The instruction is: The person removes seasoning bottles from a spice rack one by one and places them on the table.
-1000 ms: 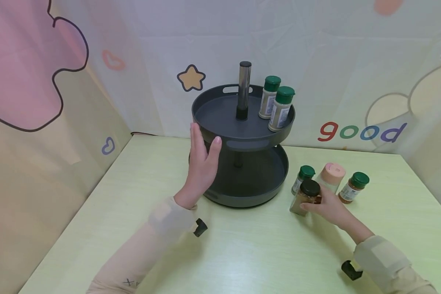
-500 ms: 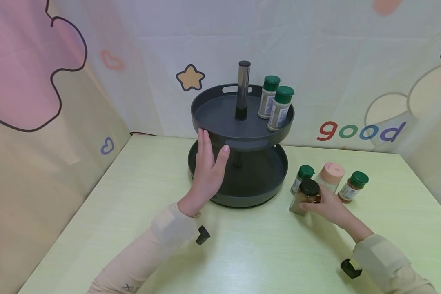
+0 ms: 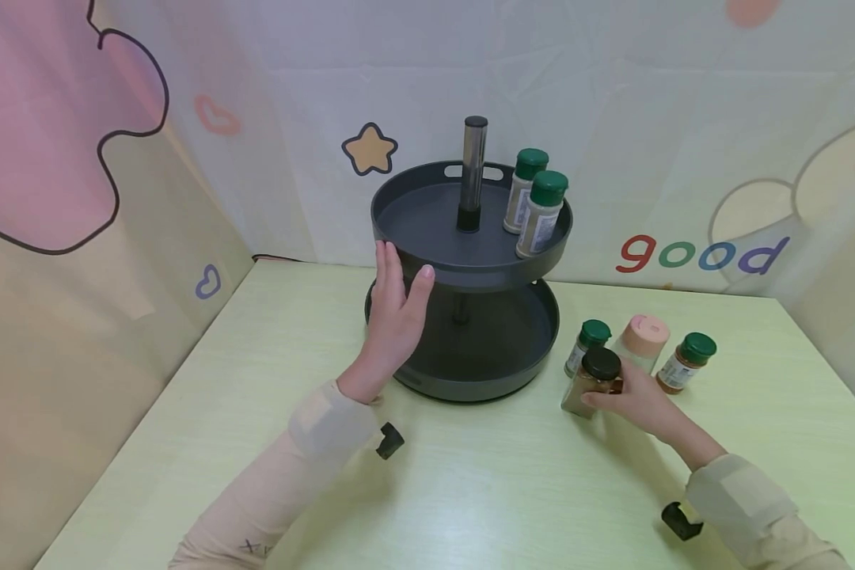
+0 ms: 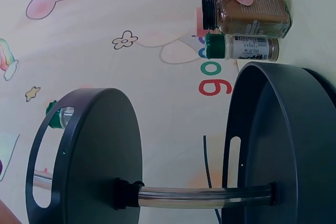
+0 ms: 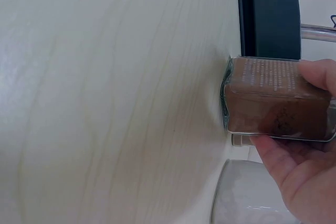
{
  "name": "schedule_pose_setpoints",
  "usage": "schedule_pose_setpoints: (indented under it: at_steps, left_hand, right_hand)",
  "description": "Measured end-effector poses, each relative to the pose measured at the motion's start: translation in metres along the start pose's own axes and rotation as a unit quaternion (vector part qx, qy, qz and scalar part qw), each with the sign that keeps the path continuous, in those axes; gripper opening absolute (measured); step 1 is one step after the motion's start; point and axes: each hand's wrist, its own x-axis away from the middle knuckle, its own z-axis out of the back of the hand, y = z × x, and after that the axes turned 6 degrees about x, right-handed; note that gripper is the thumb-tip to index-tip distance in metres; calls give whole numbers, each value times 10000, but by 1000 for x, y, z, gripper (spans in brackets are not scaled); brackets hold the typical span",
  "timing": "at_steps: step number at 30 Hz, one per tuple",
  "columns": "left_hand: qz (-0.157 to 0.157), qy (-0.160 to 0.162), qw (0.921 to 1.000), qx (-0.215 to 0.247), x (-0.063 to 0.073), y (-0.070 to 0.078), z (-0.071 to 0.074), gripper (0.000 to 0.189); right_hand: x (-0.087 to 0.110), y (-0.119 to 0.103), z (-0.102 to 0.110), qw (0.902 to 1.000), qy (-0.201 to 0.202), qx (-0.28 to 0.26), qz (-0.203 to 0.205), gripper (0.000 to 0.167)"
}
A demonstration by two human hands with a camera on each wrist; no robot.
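A dark two-tier round organizer stands on the table. My left hand [image 3: 397, 324] is at the front left rim of its upper tray [image 3: 427, 269], fingers straight and thumb spread. Two green-capped spice bottles [image 3: 539, 226] stand at the right of that tray. Below it, the lower tray [image 3: 470, 389] holds nothing that shows. To the right, my right hand [image 3: 641, 400] grips a square glass spice jar [image 3: 584, 392] with a black lid and brown contents. In the right wrist view the thumb and fingers lie on opposite sides of this jar [image 5: 273, 103], its base close to the tabletop.
Close behind the held jar are a small green-capped jar [image 3: 590, 336] and a pink-capped container [image 3: 644, 336]. Another green-capped jar [image 3: 678, 372] with reddish contents stands to their right. A metal post [image 3: 473, 174] rises through the upper tray. A printed cloth backs the table.
My left hand slid right and down along the rim, then back up and left. The upper tray has turned slightly, its front bottle shifting left and its back slot right. My right hand stays put.
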Motion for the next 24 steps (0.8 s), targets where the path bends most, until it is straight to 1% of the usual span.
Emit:
schedule_pose_setpoints:
  at_steps: [10, 14, 17, 21, 24]
  left_hand:
    - [255, 106, 9996, -112, -11, -1, 7, 73]
    - [314, 83, 9995, -51, -15, -1, 12, 73]
    - [189, 39, 9998, 49, -13, -1, 13, 72]
    - [-74, -64, 9999, 133, -5, -2, 11, 74]
    - [-186, -137, 9997, 110, 1, -2, 10, 74]
  right_hand:
    - [0, 1, -1, 10000, 0, -37, 11, 56]
    - [0, 2, -2, 10000, 34, -34, 35, 54]
    - [0, 3, -2, 10000, 62, -13, 50, 53]
    - [0, 4, -2, 9999, 90, -4, 55, 54]
    - [0, 5, -3, 9999, 111, 4, 54, 53]
